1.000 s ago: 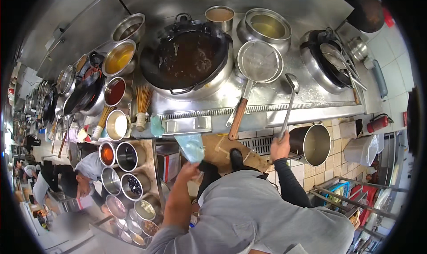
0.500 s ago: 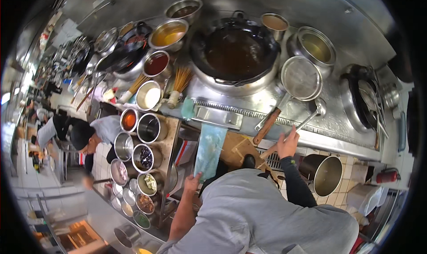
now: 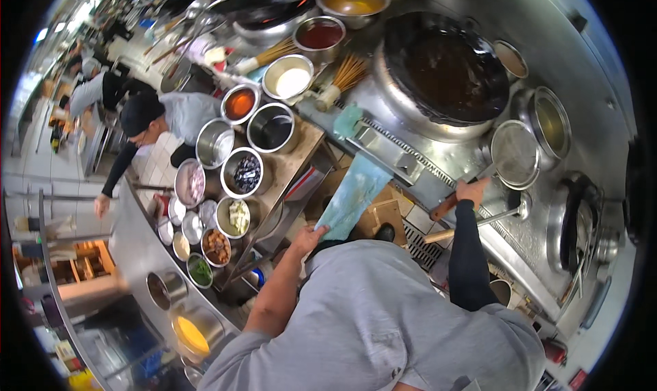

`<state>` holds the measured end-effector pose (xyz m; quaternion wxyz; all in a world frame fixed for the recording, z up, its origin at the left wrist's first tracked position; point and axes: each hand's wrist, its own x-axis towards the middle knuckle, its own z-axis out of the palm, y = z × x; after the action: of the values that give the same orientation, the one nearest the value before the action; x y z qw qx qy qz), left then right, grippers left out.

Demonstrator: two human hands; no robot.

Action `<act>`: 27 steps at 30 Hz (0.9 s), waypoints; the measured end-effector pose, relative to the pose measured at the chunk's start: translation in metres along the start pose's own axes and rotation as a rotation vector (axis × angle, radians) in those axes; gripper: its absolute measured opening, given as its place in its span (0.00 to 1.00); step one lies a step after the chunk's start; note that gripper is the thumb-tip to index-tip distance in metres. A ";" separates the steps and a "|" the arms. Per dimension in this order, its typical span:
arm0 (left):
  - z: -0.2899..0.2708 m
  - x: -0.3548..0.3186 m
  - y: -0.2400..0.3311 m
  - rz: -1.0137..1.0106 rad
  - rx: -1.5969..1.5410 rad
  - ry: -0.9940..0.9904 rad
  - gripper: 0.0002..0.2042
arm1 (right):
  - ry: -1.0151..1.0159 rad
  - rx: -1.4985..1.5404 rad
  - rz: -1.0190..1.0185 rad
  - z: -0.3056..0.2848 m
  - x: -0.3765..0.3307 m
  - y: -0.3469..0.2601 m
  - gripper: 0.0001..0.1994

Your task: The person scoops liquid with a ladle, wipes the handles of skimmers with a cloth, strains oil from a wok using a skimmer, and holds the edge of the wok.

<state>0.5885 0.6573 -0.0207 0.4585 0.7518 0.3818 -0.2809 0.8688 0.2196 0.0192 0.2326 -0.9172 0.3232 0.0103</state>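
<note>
The left hand (image 3: 308,239) pinched the bottom of a teal cloth (image 3: 354,196) hanging at the stove front, while the right hand (image 3: 472,191), fingers curled on the strainer handle (image 3: 448,205), likely needed a steady grip.

Lighting: bright, even, from overhead; no hard shadows across the steel range top (image 3: 472,165). Cool white glare on the steel beside the dark wok (image 3: 445,69) and on the rims of the round bowls (image 3: 243,174) to the wok's left. The wok's interior reads nearly black, with little detail. Far left of the wok, the background aisle is overexposed and washed out. Strong fisheye distortion: straight range edges bow, and a black vignette rings the frame. Sharpness is good around the wok; softness and smearing grow toward the rim, notably at lower left.
</note>
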 end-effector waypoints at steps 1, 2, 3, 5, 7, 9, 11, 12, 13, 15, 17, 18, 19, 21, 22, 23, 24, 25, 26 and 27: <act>-0.001 -0.002 0.003 0.019 -0.025 -0.016 0.35 | -0.012 -0.002 0.004 -0.005 -0.001 0.005 0.48; -0.001 -0.002 0.009 0.049 -0.038 -0.044 0.35 | 0.072 0.019 -0.071 0.003 0.008 0.033 0.48; 0.000 -0.002 0.006 0.033 -0.057 -0.033 0.35 | 0.056 0.012 -0.092 0.006 -0.001 0.037 0.48; 0.006 0.003 -0.001 0.094 -0.021 -0.040 0.34 | 0.037 -0.039 -0.137 0.007 -0.014 0.044 0.50; 0.011 0.011 -0.012 0.081 -0.015 -0.022 0.34 | -0.003 -0.101 -0.162 0.012 -0.026 0.044 0.50; 0.013 0.017 -0.016 0.090 0.025 -0.025 0.35 | -0.064 -0.204 -0.177 0.013 -0.043 0.047 0.49; 0.019 0.022 -0.030 0.140 0.069 -0.014 0.33 | -0.053 -0.238 -0.213 0.005 -0.051 0.044 0.47; 0.019 0.020 -0.034 0.146 0.037 -0.037 0.31 | -0.059 -0.184 -0.260 -0.004 -0.053 0.044 0.46; 0.020 0.014 -0.033 0.155 0.006 -0.063 0.29 | -0.061 -0.129 -0.304 -0.011 -0.053 0.046 0.44; 0.028 0.001 -0.044 0.297 0.014 0.048 0.23 | -0.014 -0.104 -0.379 -0.018 -0.048 0.056 0.40; 0.032 -0.028 -0.035 0.212 -0.056 0.038 0.20 | 0.006 0.040 -0.541 -0.027 -0.046 0.060 0.36; 0.035 -0.041 -0.036 0.200 -0.051 0.033 0.20 | -0.042 0.139 -0.484 -0.034 -0.052 0.058 0.28; 0.035 -0.055 -0.036 0.112 -0.068 -0.020 0.19 | -0.052 0.140 -0.481 -0.042 -0.057 0.057 0.28; 0.043 -0.073 -0.044 0.018 -0.086 -0.061 0.18 | -0.148 0.284 -0.560 -0.050 -0.062 0.056 0.22; 0.048 -0.083 -0.048 0.041 -0.156 -0.082 0.16 | -0.078 0.333 -0.653 -0.051 -0.067 0.056 0.17; 0.051 -0.091 -0.051 0.066 -0.226 -0.102 0.14 | -0.087 0.342 -0.652 -0.052 -0.069 0.061 0.17; 0.056 -0.096 -0.052 0.088 -0.254 -0.079 0.15 | -0.164 0.468 -0.623 -0.053 -0.071 0.066 0.15; 0.056 -0.104 -0.040 0.087 -0.246 -0.076 0.15 | -0.235 0.589 -0.586 -0.055 -0.074 0.074 0.14; 0.056 -0.114 -0.028 0.097 -0.226 -0.093 0.16 | -0.234 0.551 -0.594 -0.059 -0.078 0.080 0.11; 0.057 -0.118 -0.021 0.108 -0.205 -0.113 0.16 | -0.236 0.561 -0.592 -0.062 -0.084 0.088 0.11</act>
<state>0.5018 0.5745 0.0364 0.5681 0.7035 0.3411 -0.2570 0.7420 0.1821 0.0514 0.5016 -0.8641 0.0074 -0.0404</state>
